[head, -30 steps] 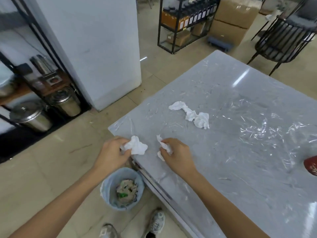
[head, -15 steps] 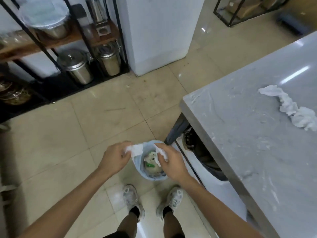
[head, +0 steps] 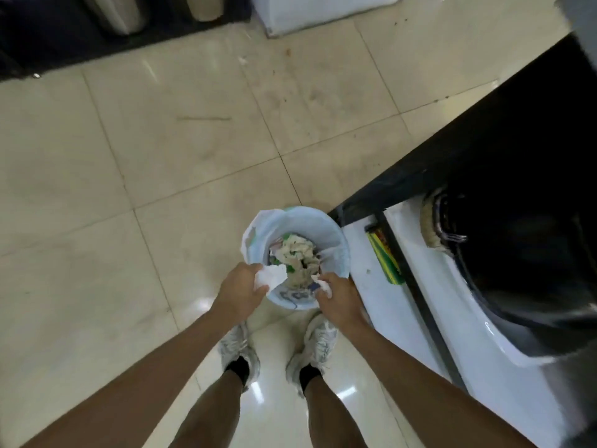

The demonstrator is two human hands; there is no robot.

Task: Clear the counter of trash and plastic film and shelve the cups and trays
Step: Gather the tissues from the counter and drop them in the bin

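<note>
Beige floor tiles (head: pixel 161 156) now fill the head view; the marble counter has left the frame. The left hand (head: pixel 240 294) clutches a crumpled tissue (head: pixel 270 275) over the lined waste bin (head: pixel 336 231), now closer, at its 7 o'clock rim; the right hand (head: pixel 339 299) pinches a smaller tissue scrap (head: pixel 323 286) at 5 o'clock.
</note>
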